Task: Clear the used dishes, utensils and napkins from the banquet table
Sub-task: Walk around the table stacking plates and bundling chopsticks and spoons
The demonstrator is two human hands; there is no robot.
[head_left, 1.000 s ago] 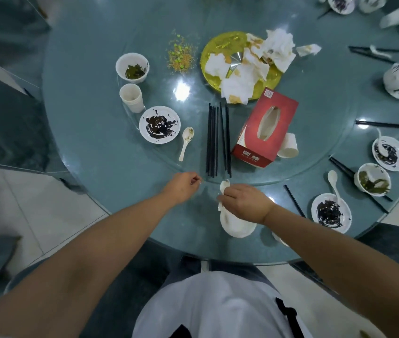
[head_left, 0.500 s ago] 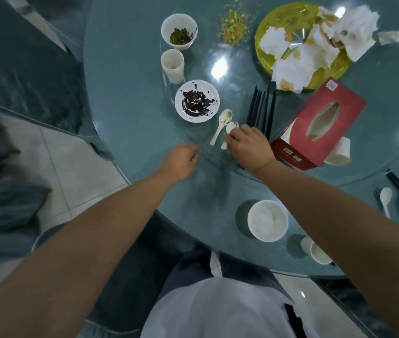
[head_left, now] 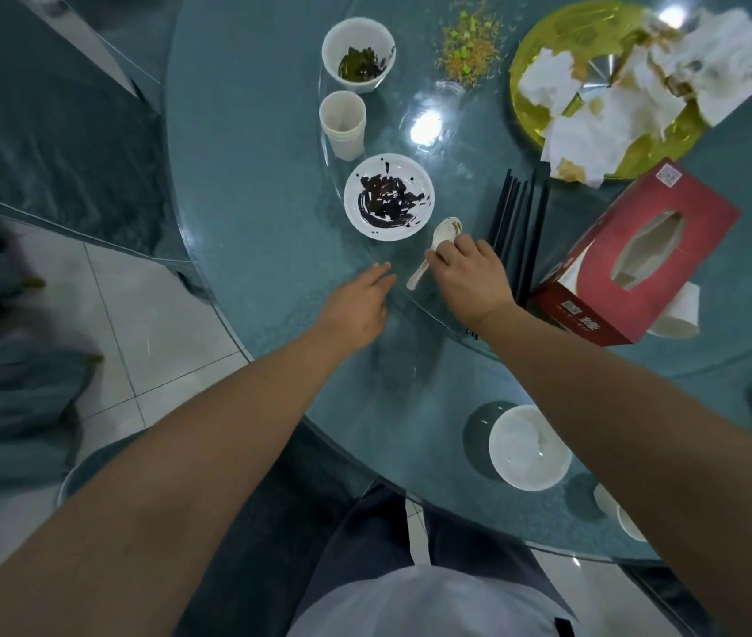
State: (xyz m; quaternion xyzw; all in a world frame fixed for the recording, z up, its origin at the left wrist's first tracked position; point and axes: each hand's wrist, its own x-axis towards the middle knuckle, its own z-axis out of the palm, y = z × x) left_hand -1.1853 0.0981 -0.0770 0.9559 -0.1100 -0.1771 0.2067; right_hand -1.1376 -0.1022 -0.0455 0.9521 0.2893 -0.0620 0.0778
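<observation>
Clearly the clearing is only beginning: the right hand (head_left: 470,280) is pinching a white soup spoon (head_left: 436,248) at 5 o'clock of the sauce-stained saucer (head_left: 388,196), the left hand (head_left: 358,305) is hovering open and empty, while cups, chopsticks (head_left: 518,223) and napkins (head_left: 631,85) are waiting.

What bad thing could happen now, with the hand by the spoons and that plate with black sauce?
The right hand is at the white spoons, right beside the sauce plate. A nudge might smear black sauce on the fingers or the glass. The black chopsticks lie loose by that hand, so they might roll and scatter. The spoons may clink together or slip on the smooth glass.
</observation>
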